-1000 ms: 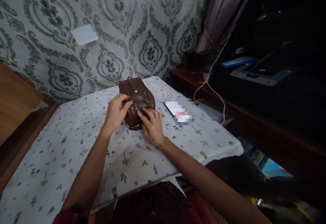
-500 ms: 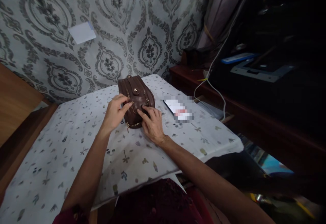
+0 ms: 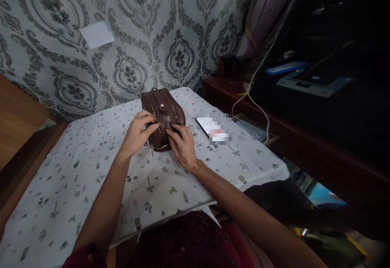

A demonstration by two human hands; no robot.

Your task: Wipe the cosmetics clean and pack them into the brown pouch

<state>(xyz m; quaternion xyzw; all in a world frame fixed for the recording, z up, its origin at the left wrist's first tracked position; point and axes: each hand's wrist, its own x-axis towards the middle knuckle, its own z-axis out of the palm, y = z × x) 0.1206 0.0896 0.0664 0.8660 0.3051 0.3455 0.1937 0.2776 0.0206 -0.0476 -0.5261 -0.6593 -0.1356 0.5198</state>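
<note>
A brown leather-like bag (image 3: 163,115) with gold-coloured zips and round studs lies on the cloth-covered table (image 3: 100,170). On its left side, my left hand (image 3: 138,131) has thumb and forefinger brought together at a zip; what lies between the fingertips is too small to make out. My right hand (image 3: 183,146) rests on the bag's near right part, its fingertips touching the surface and its fingers slightly bent and apart. To the right of the bag lies a phone (image 3: 210,129) with a lit, partly pixelated screen.
Behind the table rises a patterned wall with a white paper (image 3: 96,34) on it. A white cable (image 3: 258,107) hangs at the right beside a dark red wooden cabinet (image 3: 292,131). Brown wooden furniture (image 3: 24,125) stands at the left.
The fingers of my right hand have shifted slightly on the bag. My left hand stays at the zip, and the view has tilted a little.
</note>
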